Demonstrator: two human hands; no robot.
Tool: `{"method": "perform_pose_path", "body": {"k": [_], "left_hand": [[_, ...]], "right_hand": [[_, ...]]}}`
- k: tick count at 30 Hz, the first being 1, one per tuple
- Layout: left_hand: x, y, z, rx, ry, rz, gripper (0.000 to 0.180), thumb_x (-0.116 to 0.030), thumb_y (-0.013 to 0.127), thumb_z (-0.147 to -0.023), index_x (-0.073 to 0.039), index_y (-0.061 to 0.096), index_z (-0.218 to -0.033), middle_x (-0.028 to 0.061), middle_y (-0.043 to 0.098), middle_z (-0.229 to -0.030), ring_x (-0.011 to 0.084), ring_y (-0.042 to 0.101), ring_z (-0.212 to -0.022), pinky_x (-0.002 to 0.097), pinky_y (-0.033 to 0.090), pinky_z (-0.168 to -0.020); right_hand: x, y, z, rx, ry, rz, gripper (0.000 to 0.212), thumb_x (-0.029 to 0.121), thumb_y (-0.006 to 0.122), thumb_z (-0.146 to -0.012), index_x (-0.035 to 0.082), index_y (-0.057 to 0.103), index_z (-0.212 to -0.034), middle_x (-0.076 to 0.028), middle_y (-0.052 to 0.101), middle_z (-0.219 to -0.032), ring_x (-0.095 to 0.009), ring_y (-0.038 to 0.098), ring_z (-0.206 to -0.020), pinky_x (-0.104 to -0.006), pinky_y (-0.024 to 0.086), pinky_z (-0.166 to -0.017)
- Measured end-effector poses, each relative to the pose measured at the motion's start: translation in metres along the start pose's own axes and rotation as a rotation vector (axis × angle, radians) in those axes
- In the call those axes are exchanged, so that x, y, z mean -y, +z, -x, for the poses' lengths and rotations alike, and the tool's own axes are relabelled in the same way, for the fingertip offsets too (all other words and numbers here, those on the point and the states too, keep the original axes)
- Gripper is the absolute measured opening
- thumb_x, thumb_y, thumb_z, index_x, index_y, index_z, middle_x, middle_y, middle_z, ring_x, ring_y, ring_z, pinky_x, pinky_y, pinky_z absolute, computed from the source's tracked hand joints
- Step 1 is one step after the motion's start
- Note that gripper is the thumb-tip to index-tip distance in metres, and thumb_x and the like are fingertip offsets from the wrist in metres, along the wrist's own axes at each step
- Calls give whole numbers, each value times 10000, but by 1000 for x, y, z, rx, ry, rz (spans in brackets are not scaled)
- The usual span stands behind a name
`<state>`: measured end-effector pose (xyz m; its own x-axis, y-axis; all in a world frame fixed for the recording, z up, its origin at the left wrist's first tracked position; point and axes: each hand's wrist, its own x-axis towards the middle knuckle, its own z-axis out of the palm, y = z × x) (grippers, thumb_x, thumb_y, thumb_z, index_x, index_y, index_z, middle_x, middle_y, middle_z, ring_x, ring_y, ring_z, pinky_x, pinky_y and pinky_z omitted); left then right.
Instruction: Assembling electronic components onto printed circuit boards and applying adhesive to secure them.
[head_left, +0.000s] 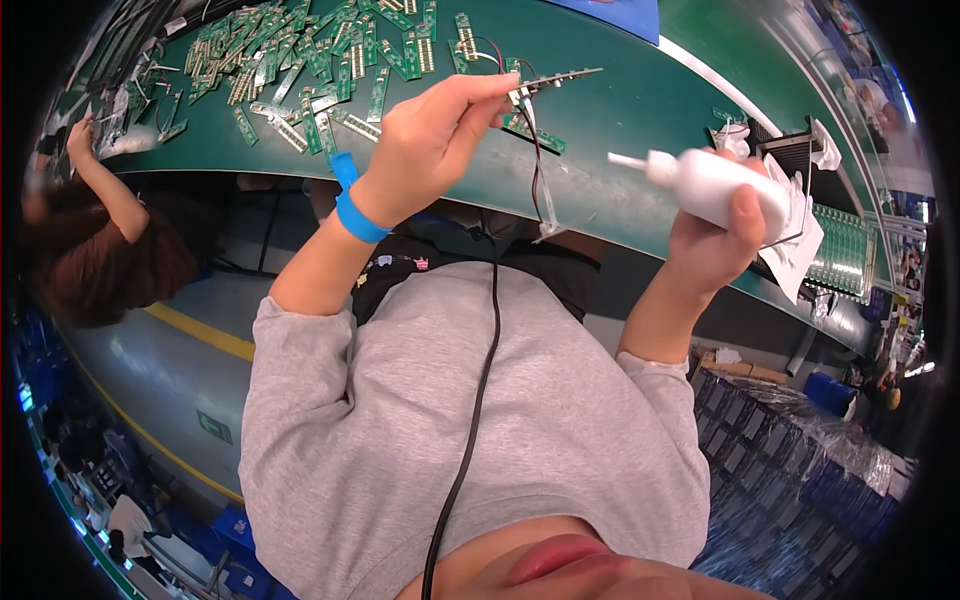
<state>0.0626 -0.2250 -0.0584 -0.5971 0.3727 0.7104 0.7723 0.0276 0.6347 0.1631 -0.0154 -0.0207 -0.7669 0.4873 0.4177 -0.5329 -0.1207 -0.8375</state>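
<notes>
My left hand (435, 140), with a blue band at its wrist, pinches a narrow circuit board (562, 78) by one end, thumb against fingers. The board is seen nearly edge-on above the table, and thin wires (539, 170) hang from it. My right hand (715, 235) is wrapped round a white squeeze bottle (722, 188). Its thin nozzle (627, 160) points left, toward the board but apart from it. Beneath the held board, another green board (540, 138) lies on the table.
Many loose green circuit boards (290, 60) are heaped on the green table (590, 190) at far left. To the right stand a black rack (790, 155), white paper (795, 250) and a row of green boards (840, 250). A co-worker's arm (115, 185) reaches in at left.
</notes>
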Motion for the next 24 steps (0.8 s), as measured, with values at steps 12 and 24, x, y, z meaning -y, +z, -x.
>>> {"method": "perform_pose_path", "body": {"k": [12, 24], "left_hand": [[-9, 14, 9, 48, 5, 46, 243, 48, 534, -748, -13, 535, -984, 93, 585, -753, 169, 585, -636, 241, 457, -543], [-9, 16, 12, 49, -1, -28, 215, 34, 539, -756, -14, 544, -965, 90, 590, -732, 168, 585, -629, 244, 461, -541]], "right_hand": [[-5, 46, -3, 159, -256, 401, 185, 134, 684, -662, -29, 596, -666, -31, 536, -577, -81, 484, -491, -186, 355, -441], [-20, 47, -1, 194, -290, 475, 182, 121, 710, -649, -18, 597, -679, -27, 552, -573, -73, 506, -483, -183, 365, -422]]}}
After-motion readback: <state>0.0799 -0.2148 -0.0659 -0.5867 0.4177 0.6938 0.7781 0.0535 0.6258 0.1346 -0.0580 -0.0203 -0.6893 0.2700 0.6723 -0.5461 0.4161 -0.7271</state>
